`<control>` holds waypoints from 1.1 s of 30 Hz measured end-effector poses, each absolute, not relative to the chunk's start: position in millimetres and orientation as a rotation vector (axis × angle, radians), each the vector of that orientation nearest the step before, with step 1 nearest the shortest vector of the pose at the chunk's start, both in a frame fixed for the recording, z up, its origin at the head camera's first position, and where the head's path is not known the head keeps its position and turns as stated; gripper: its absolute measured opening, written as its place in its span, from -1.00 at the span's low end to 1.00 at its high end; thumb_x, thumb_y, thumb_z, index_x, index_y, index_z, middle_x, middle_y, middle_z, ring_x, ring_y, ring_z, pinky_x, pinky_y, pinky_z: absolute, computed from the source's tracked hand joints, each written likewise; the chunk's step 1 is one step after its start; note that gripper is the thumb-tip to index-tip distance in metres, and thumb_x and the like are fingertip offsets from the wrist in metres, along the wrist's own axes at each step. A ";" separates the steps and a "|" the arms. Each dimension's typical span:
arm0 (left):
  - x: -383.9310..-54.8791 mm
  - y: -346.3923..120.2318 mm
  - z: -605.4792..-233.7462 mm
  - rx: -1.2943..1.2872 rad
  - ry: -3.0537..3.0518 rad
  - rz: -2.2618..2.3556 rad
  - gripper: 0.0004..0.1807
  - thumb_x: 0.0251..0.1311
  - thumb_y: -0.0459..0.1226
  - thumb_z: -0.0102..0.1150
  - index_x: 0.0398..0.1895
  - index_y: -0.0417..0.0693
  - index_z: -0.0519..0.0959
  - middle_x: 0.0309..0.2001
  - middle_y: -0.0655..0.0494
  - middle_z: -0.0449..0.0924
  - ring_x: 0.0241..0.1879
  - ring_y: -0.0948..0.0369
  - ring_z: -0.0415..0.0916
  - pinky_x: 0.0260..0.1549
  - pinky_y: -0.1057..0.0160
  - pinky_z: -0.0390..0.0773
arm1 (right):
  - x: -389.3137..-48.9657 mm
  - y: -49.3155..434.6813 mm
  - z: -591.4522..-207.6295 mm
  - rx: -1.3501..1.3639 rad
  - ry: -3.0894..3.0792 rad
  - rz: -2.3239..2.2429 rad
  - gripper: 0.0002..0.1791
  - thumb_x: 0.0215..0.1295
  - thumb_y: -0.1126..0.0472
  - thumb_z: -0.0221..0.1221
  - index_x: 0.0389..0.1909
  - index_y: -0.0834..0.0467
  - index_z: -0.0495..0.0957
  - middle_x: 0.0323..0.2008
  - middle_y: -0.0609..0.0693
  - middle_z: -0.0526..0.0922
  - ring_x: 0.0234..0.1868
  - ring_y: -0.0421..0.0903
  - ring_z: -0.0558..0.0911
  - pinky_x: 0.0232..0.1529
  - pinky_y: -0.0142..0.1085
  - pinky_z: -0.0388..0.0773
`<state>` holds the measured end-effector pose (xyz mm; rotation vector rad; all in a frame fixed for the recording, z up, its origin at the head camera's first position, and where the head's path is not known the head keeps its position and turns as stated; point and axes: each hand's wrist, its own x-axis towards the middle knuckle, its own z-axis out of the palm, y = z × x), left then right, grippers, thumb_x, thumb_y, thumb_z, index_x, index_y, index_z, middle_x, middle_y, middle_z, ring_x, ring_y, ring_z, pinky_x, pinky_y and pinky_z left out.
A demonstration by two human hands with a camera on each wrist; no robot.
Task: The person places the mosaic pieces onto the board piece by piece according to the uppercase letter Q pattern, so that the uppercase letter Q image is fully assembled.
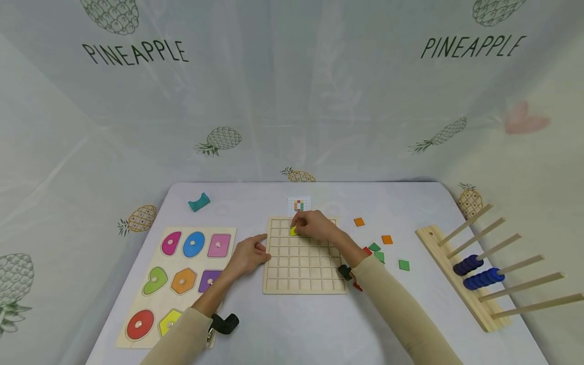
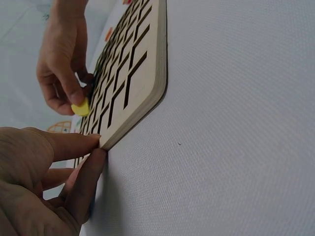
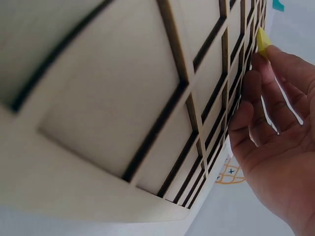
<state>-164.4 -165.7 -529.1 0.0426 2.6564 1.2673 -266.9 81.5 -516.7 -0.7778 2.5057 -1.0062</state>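
Observation:
My left hand rests at the left edge of the wooden grid board, its thumb and index fingertips touching the rim apart from each other. Close up in the left wrist view, fingertips of the left hand meet the board's side. Over the upper left squares, my right hand pinches a small yellow tile between thumb and fingertips. In the right wrist view, the yellow tile stands tilted close over the squares, its lower edge hidden. Just beyond the board lies a pattern card with a coloured ring of squares.
Left stands a shape puzzle with knobbed pieces; behind it is a teal block. Right of the board lie loose orange tiles, green tiles and red tiles. A wooden peg rack with blue rings is farther right.

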 end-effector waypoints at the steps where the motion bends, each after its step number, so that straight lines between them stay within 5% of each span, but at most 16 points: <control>1: -164.4 -165.7 -529.4 0.043 2.656 1.269 -0.28 0.07 -0.32 0.45 0.36 -0.22 0.46 -0.30 0.10 0.60 -0.34 0.26 0.56 -0.34 0.25 0.53 | -266.6 81.1 -517.2 -0.780 2.512 -0.992 -0.90 0.36 0.23 0.25 -0.17 -0.01 0.67 -0.36 -0.18 0.66 -0.33 -0.20 0.58 -0.22 -0.26 0.51; 33: -162.6 -164.2 -529.5 0.054 2.663 1.283 -0.27 0.08 -0.33 0.45 0.37 -0.24 0.44 -0.31 0.09 0.60 -0.34 0.26 0.57 -0.34 0.25 0.53 | -264.6 79.6 -515.2 -0.858 2.601 -0.826 -0.91 0.35 0.21 0.30 -0.18 0.04 0.73 -0.31 -0.17 0.64 -0.27 -0.22 0.56 -0.20 -0.31 0.53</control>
